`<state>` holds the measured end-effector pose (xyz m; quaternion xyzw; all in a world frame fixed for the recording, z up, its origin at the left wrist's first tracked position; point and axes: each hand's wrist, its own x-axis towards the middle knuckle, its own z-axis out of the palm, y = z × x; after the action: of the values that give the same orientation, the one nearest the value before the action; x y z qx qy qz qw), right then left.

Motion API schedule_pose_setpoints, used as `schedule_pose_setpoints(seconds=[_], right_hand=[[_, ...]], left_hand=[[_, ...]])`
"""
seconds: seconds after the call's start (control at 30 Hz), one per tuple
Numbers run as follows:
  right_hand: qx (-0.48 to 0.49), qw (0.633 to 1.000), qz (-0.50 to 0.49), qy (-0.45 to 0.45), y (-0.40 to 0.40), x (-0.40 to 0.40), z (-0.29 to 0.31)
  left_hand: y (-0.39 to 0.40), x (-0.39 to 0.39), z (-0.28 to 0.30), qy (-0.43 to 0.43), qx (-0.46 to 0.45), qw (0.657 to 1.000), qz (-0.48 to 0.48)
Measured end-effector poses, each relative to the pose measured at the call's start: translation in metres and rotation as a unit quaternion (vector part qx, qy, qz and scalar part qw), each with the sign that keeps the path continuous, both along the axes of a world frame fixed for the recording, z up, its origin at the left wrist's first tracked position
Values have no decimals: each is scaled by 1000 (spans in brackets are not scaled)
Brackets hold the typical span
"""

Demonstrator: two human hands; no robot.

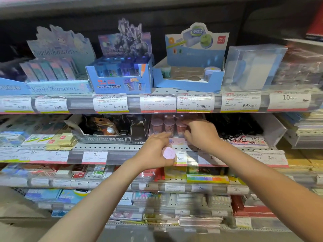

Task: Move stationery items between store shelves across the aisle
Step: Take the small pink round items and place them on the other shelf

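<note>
A pink display box (pixel 176 141) on the second shelf holds several small round pink sharpeners (pixel 168 125) with domed lids. My left hand (pixel 155 151) is in front of that box, shut on one pink round sharpener (pixel 168 153) held below the shelf edge, with its index finger stretched toward the box. My right hand (pixel 201 131) reaches into the same box, fingers curled over the right-hand sharpeners; whether it grips one is hidden by the fingers.
A black sharpener display box (pixel 108 137) stands left of the pink one. The shelf above carries blue sharpener boxes (pixel 120 79) and a clear plastic box (pixel 253 67). Price tags (pixel 194 103) line the shelf edges. Erasers (pixel 59 139) lie at left, notebooks lower down.
</note>
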<state>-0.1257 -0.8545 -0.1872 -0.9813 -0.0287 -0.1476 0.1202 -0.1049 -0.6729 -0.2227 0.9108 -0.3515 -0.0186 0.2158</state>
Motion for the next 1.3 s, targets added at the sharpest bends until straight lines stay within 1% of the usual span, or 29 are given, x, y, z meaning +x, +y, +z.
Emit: schedule_pose_setpoints(seconds=[0.07,0.13,0.2,0.27,0.33,0.4,0.43,0.5,0.57,0.67,0.73,0.8,0.83,0.87,0.9,0.93,0.97,1.0,1.03,1.07,1.1,1.17,1.2,1.3], right_hand=[[23,999,21,16,-3,1,3],[31,998,49,35,-5,2,8],[36,996,70,28,-6,1,11],[59,996,67,-10,-6,-7,12],[103,991,88,-19,-4,-19,11],[179,969,169,22,3,-33,10],[206,955,210,41,5,-39,9],[221,942,246,65,8,-46,6],[224,942,239,69,8,-48,3],[234,950,202,51,6,-46,-2],[241,951,190,34,3,-45,-4],[235,955,182,15,-2,-44,-4],[232,958,169,6,-5,-44,-3],[230,962,150,-5,-10,-43,-2],[229,965,129,-16,-15,-42,0],[226,967,110,-27,-20,-41,2],[219,971,93,-36,-24,-39,4],[207,974,78,-43,-28,-37,4],[192,978,63,-49,-30,-35,4],[175,982,48,-53,-32,-32,3],[158,985,32,-55,-33,-28,2],[136,989,13,-54,-33,-22,0],[134,990,14,-53,-33,-20,0],[126,991,24,-43,-31,-14,-2]], left_hand=[[0,-2,3,24,-3,1000,1],[1,-4,6,49,-28,998,0],[1,-4,9,65,-83,994,18],[1,-6,11,72,-148,985,55],[0,-10,14,98,-215,968,85],[-3,-15,18,185,-276,939,92],[-4,-17,19,223,-292,926,90],[-7,-20,19,267,-313,908,86],[-10,-22,19,297,-328,893,83],[-14,-23,21,318,-329,886,74],[-16,-24,24,321,-323,888,64],[-20,-25,28,316,-351,879,66],[-22,-25,28,300,-365,878,71],[-22,-26,27,255,-358,895,76],[-22,-24,26,173,-313,930,81],[-19,-22,22,66,-240,965,81],[-18,-19,17,-39,-159,984,72],[-17,-17,13,-130,-81,986,61],[-18,-15,11,-198,-20,978,55],[-21,-13,11,-236,37,970,54],[-25,-12,13,-239,91,965,52],[-32,-10,16,-197,156,966,53],[-34,-8,16,-182,168,967,53],[-35,-5,14,-170,166,970,57]])
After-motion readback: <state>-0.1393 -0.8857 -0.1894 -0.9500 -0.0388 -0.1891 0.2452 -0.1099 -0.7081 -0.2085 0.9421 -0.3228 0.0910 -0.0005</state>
